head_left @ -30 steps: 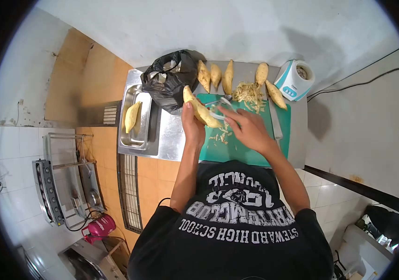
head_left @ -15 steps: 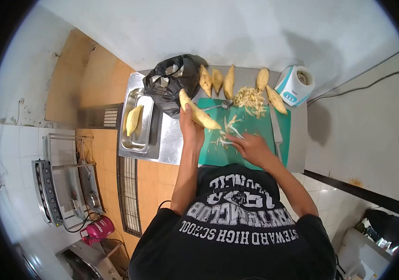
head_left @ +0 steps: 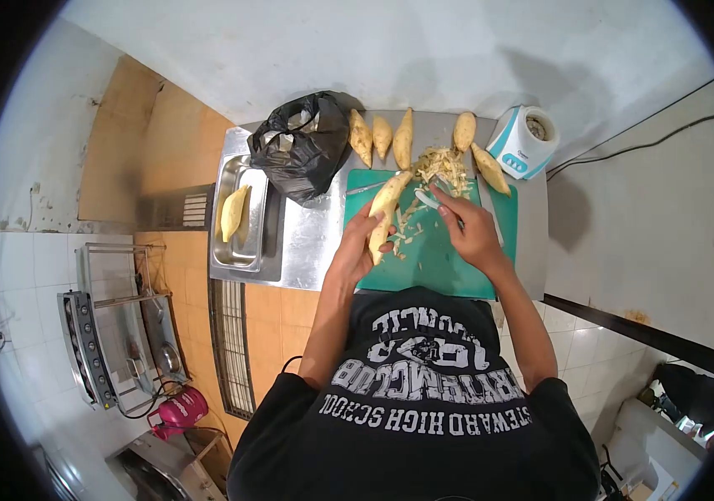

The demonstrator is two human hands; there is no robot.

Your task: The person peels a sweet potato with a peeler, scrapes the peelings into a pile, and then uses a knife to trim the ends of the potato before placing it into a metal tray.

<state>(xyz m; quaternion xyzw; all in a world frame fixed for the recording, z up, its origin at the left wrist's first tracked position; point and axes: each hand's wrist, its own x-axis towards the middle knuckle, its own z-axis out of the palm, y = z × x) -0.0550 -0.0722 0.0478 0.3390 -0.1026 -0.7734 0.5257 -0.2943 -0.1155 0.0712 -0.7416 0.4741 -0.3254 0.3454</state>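
My left hand (head_left: 357, 247) is wrapped round a pale yellow sweet potato (head_left: 388, 209), mostly peeled, tilted over the green cutting board (head_left: 444, 271). In my right hand (head_left: 477, 234) is a white-handled peeler (head_left: 426, 199), just right of the sweet potato and apart from it. Below both hands, peel scraps (head_left: 407, 227) are scattered on the board. A heap of peelings (head_left: 444, 165) lies at the board's far edge. A thin metal utensil (head_left: 363, 189) rests behind the held sweet potato, which partly hides it.
Several unpeeled sweet potatoes (head_left: 403, 138) line the wall side. A black plastic bag (head_left: 302, 150) stands left of the board. One peeled sweet potato (head_left: 233, 213) lies in a metal tray (head_left: 261, 230). A knife (head_left: 491, 213) lies along the board's right; behind is a white-blue appliance (head_left: 524, 144).
The sweet potato in my left hand has swung upright and moved right over the board. My right hand has moved up with the peeler, away from the scraps near the board's middle.
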